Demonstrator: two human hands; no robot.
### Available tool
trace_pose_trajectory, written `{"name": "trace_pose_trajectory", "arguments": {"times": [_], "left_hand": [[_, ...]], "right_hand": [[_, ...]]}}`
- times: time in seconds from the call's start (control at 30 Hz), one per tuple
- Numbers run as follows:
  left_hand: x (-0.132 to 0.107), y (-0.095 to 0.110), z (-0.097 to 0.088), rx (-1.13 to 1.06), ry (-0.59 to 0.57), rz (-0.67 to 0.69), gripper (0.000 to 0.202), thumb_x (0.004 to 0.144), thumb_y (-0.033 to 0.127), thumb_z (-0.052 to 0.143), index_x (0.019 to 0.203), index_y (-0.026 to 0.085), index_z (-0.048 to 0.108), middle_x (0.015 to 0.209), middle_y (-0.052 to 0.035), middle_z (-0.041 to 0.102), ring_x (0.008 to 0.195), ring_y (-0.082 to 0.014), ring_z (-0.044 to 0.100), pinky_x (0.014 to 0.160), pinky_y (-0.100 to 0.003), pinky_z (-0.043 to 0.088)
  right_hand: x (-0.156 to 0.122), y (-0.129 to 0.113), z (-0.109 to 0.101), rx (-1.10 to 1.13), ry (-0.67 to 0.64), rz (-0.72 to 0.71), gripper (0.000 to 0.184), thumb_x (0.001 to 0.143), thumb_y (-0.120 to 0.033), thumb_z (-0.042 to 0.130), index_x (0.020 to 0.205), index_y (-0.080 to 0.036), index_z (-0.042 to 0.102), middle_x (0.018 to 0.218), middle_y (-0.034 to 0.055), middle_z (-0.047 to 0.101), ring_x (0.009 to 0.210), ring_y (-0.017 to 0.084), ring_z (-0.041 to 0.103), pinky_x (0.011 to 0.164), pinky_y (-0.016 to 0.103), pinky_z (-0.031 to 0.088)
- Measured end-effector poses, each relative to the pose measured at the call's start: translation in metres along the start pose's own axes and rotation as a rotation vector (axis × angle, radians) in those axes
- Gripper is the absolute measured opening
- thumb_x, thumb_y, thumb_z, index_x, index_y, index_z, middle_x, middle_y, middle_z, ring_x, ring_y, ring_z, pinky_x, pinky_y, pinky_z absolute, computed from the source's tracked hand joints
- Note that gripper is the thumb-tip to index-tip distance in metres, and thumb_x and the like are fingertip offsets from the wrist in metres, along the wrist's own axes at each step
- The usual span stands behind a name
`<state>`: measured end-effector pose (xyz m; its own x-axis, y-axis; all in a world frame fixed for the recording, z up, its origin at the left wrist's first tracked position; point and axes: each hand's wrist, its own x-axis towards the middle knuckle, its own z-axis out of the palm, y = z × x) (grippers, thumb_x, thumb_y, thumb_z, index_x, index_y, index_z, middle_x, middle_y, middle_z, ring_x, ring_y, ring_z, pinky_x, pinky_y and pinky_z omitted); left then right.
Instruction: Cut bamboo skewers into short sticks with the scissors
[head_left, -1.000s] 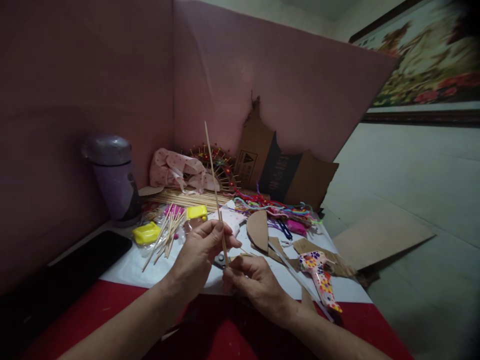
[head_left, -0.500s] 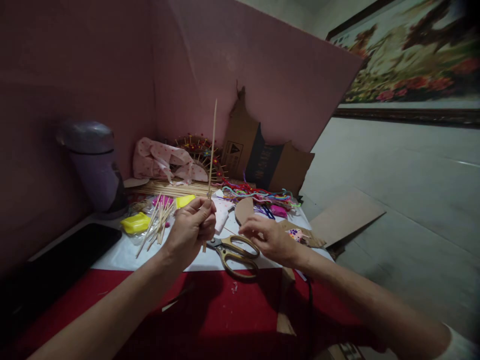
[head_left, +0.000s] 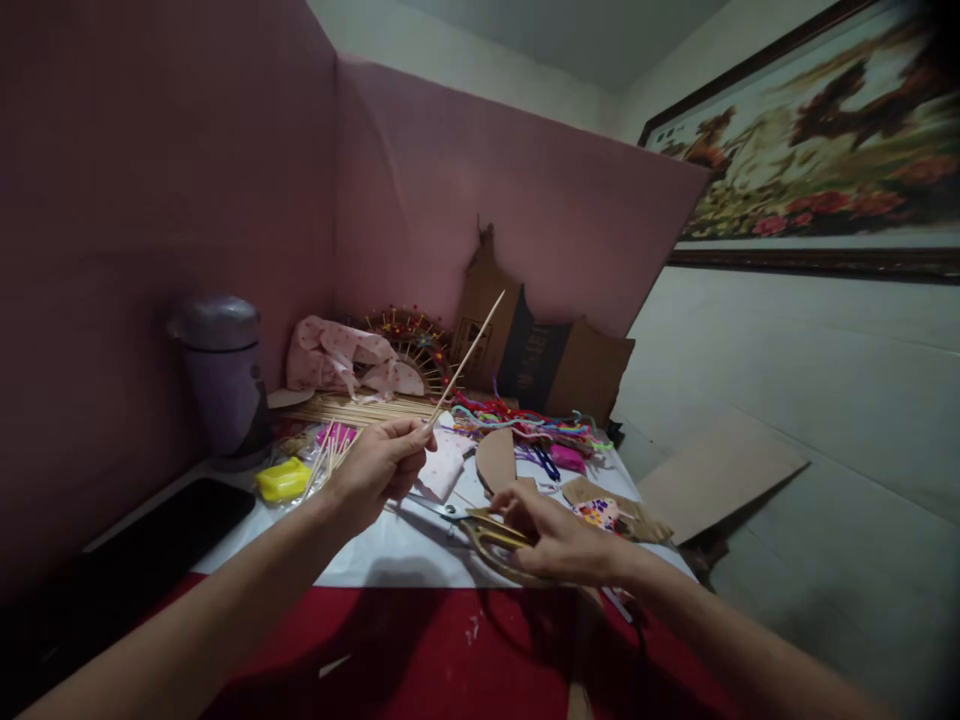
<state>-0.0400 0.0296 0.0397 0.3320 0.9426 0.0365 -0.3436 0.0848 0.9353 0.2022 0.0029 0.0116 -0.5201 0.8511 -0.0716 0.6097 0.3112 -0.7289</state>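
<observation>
Between thumb and fingers, my left hand [head_left: 390, 462] pinches a thin pointed bamboo skewer [head_left: 472, 348], which slants up and to the right. My right hand [head_left: 536, 535] has its fingers around the gold handles of a pair of scissors [head_left: 491, 540]; the blades point left, beneath the left hand. Just beyond the scissors lie a rounded piece of cardboard [head_left: 496, 460] and a pale patterned cloth piece [head_left: 444, 465]. Cut short sticks [head_left: 324, 458] are left of my left hand, beside a yellow clay packet [head_left: 283, 480].
A purple tumbler [head_left: 225, 385] and a black phone [head_left: 180, 520] stand and lie at left. Behind are long skewers [head_left: 356, 408], colourful pipe cleaners [head_left: 525, 420], a pink dotted cloth [head_left: 337, 355] and upright cut cardboard [head_left: 487, 290]. Red cloth [head_left: 420, 640] covers the near side.
My right hand has come down onto the scissors and taken hold of their handles. The skewer in my left hand has tilted from upright to the right. The view has shifted upward.
</observation>
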Motion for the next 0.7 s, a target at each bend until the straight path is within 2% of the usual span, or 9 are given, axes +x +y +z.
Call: {"name": "trace_pose_trajectory", "arguments": {"times": [0.07,0.13,0.2,0.23,0.33,0.4,0.5,0.6,0.7], "left_hand": [[0.005,-0.002,-0.007,-0.005,0.006,-0.021,0.023,0.078,0.030,0.060,0.064,0.014,0.052,0.042,0.0104,0.023,0.035,-0.0012,0.013,0.035,-0.015,0.007],[0.007,-0.005,-0.012,-0.015,0.015,-0.048,0.022,0.079,0.030,0.059,0.064,0.014,0.053,0.042,0.0102,0.023,0.035,-0.0014,0.012,0.035,-0.015,0.006],[0.006,-0.009,-0.014,-0.029,0.026,-0.082,0.021,0.078,0.029,0.059,0.064,0.014,0.054,0.043,0.0101,0.023,0.036,-0.0016,0.012,0.035,-0.015,0.006],[0.005,-0.011,-0.014,-0.038,0.029,-0.099,0.021,0.078,0.029,0.059,0.064,0.014,0.054,0.043,0.0101,0.023,0.036,-0.0016,0.012,0.035,-0.016,0.006],[-0.002,-0.017,-0.011,-0.058,0.034,-0.131,0.022,0.077,0.030,0.060,0.065,0.014,0.055,0.043,0.0100,0.022,0.037,-0.0018,0.012,0.035,-0.016,0.006],[-0.005,-0.019,-0.007,-0.062,0.025,-0.147,0.022,0.077,0.031,0.061,0.064,0.014,0.055,0.043,0.0101,0.022,0.038,-0.0020,0.011,0.035,-0.016,0.006],[-0.009,-0.020,-0.001,-0.047,-0.008,-0.175,0.024,0.078,0.032,0.060,0.064,0.013,0.054,0.043,0.0101,0.022,0.038,-0.0022,0.010,0.035,-0.017,0.006],[-0.011,-0.022,0.004,-0.025,-0.021,-0.190,0.025,0.079,0.032,0.058,0.063,0.014,0.054,0.042,0.0099,0.024,0.037,-0.0025,0.012,0.035,-0.017,0.007],[-0.012,-0.024,0.005,-0.023,-0.021,-0.197,0.024,0.078,0.031,0.058,0.063,0.014,0.054,0.041,0.0100,0.024,0.037,-0.0026,0.013,0.035,-0.018,0.007]], "right_hand": [[-0.010,0.009,-0.010,0.201,0.052,0.023,0.050,0.067,-0.015,0.060,0.115,-0.021,0.048,0.077,-0.0016,0.056,0.062,0.011,0.049,0.053,0.021,0.036],[-0.019,0.015,-0.018,0.337,0.071,0.088,0.064,0.064,-0.021,0.067,0.124,-0.026,0.044,0.067,-0.0044,0.053,0.054,0.010,0.045,0.047,0.020,0.033],[-0.023,0.016,-0.022,0.401,0.139,0.097,0.047,0.067,-0.032,0.067,0.111,-0.024,0.054,0.061,-0.0033,0.050,0.051,0.011,0.043,0.043,0.021,0.030],[-0.023,0.017,-0.023,0.418,0.155,0.077,0.042,0.066,-0.036,0.069,0.104,-0.023,0.057,0.064,-0.0011,0.052,0.052,0.012,0.045,0.044,0.022,0.031],[-0.020,0.016,-0.021,0.396,0.098,0.009,0.046,0.060,-0.046,0.074,0.096,-0.023,0.056,0.073,0.0015,0.055,0.057,0.013,0.047,0.047,0.022,0.035],[-0.017,0.013,-0.017,0.381,0.038,-0.001,0.053,0.060,-0.051,0.074,0.100,-0.024,0.053,0.080,0.0015,0.056,0.060,0.013,0.049,0.049,0.022,0.037],[-0.012,0.005,-0.012,0.367,0.021,0.010,0.060,0.062,-0.054,0.072,0.107,-0.023,0.049,0.088,0.0016,0.055,0.066,0.013,0.051,0.055,0.023,0.038],[-0.009,-0.006,-0.009,0.354,0.018,0.018,0.056,0.069,-0.054,0.067,0.111,-0.021,0.048,0.082,-0.0004,0.056,0.061,0.010,0.048,0.055,0.022,0.036],[-0.005,-0.012,-0.007,0.329,0.025,0.021,0.046,0.074,-0.050,0.064,0.107,-0.021,0.051,0.078,-0.0017,0.056,0.059,0.009,0.045,0.053,0.021,0.032]]}}
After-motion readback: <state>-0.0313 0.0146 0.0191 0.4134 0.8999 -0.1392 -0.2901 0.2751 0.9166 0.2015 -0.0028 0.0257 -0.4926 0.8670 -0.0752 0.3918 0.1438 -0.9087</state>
